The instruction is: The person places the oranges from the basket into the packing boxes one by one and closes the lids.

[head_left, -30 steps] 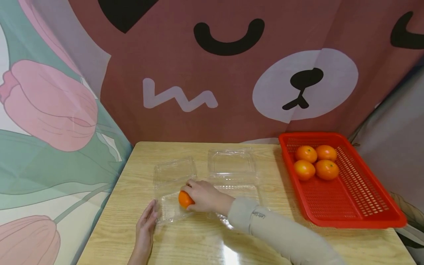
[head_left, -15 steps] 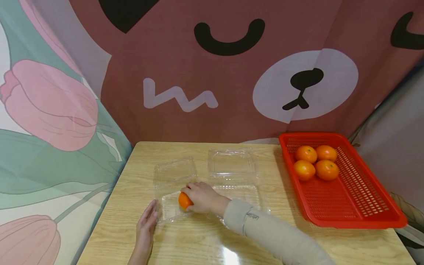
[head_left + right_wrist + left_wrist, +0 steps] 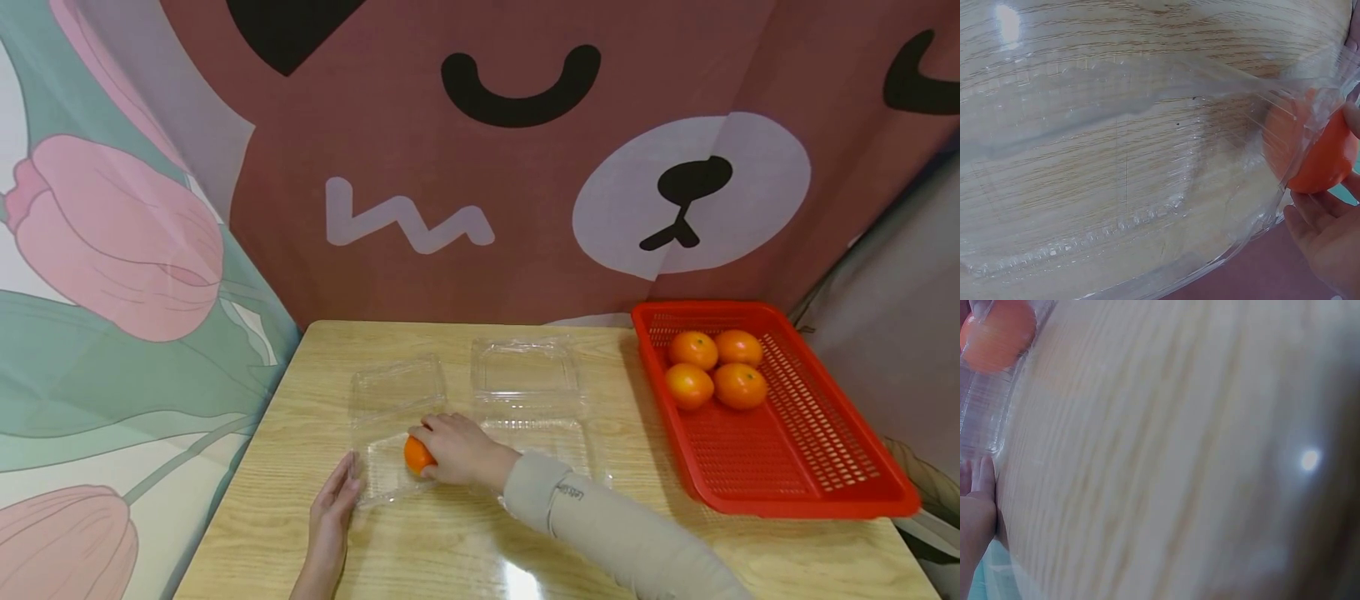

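Note:
In the head view my right hand [image 3: 459,452] grips an orange [image 3: 417,457] from its right side, fingers over the top and thumb low. The fruit is inside the base of the left clear plastic clamshell box [image 3: 382,483], whose lid [image 3: 397,387] lies folded back. Flat against the left wall of that box rests my left hand [image 3: 330,508], its fingers fairly straight. In the right wrist view the orange [image 3: 1329,156] shows partly through clear plastic, the fingers curved under it. The left wrist view has only part of the left hand [image 3: 979,494] beside the box.
A second clear clamshell box [image 3: 525,375] lies opened to the right, partly hidden by the right forearm. Further right is a red plastic basket [image 3: 787,467] with several oranges [image 3: 716,368] in its far left corner. A printed curtain [image 3: 525,275] hangs behind the wooden table [image 3: 427,550].
My right hand and the orange have shifted very slightly left and down, and the right forearm has moved a little left. My left hand stays against the box.

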Demonstrator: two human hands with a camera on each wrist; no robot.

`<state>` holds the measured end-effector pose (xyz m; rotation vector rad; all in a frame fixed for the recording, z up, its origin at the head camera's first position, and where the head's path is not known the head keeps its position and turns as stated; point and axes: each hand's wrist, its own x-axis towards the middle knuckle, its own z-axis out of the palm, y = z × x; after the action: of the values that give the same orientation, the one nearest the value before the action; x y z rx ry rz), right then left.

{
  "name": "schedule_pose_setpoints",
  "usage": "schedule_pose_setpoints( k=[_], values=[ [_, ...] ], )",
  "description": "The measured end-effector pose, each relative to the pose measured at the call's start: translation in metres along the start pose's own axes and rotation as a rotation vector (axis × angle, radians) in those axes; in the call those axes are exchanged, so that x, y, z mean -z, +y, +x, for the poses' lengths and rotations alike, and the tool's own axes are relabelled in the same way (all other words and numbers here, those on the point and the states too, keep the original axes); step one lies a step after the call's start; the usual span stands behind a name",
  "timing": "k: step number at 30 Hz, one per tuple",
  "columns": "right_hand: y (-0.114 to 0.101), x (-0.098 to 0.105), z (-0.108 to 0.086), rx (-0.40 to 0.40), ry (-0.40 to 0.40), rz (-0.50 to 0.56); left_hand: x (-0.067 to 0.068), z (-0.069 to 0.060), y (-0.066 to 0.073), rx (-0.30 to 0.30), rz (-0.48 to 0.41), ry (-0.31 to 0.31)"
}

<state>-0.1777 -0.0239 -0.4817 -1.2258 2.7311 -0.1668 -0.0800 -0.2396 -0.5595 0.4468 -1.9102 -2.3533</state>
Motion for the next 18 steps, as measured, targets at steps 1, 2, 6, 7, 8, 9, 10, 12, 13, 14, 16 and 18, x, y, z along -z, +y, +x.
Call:
schedule_pose_setpoints(
  k=[1, 2, 6, 7, 8, 9, 10, 12, 13, 14, 16, 18],
  values=[
    [0.0000, 0.0000, -0.0001, 0.000, 0.002, -0.003, -0.0003, -0.0002, 0.0001, 0.002, -0.001, 0.000],
    [0.0001, 0.0002, -0.0005, 0.001, 0.004, -0.005, -0.0002, -0.0003, 0.0001, 0.004, -0.002, -0.002],
    [0.0002, 0.0010, -0.0016, 0.006, 0.012, -0.015, 0.0000, -0.0001, -0.0006, 0.021, 0.016, 0.004],
    [0.0003, 0.0009, -0.0017, 0.006, 0.013, -0.016, 0.0001, 0.0000, -0.0005, 0.025, 0.024, 0.002],
    [0.0002, 0.0008, -0.0018, 0.006, 0.012, -0.015, 0.0003, 0.0002, -0.0005, 0.028, 0.027, 0.001],
    [0.0001, 0.0006, -0.0019, 0.005, 0.011, -0.013, 0.0003, 0.0003, -0.0003, 0.031, 0.029, 0.001],
    [-0.0002, 0.0005, -0.0020, 0.003, 0.008, -0.011, 0.0004, 0.0002, -0.0001, 0.034, 0.031, -0.002],
    [-0.0007, 0.0009, -0.0023, -0.003, 0.002, -0.004, 0.0001, 0.0002, 0.0002, 0.030, 0.027, -0.001],
    [-0.0010, 0.0017, -0.0027, -0.005, 0.001, 0.001, 0.0000, 0.0003, 0.0000, 0.023, 0.020, 0.001],
    [-0.0012, 0.0026, -0.0033, -0.005, 0.003, 0.004, 0.0000, 0.0004, -0.0004, 0.018, 0.015, 0.005],
    [-0.0015, 0.0045, -0.0045, -0.004, 0.009, 0.011, -0.0002, 0.0003, -0.0010, 0.005, 0.010, 0.006],
    [-0.0012, 0.0065, -0.0060, -0.001, 0.019, 0.019, -0.0002, 0.0001, -0.0019, -0.013, 0.002, 0.006]
  ],
)
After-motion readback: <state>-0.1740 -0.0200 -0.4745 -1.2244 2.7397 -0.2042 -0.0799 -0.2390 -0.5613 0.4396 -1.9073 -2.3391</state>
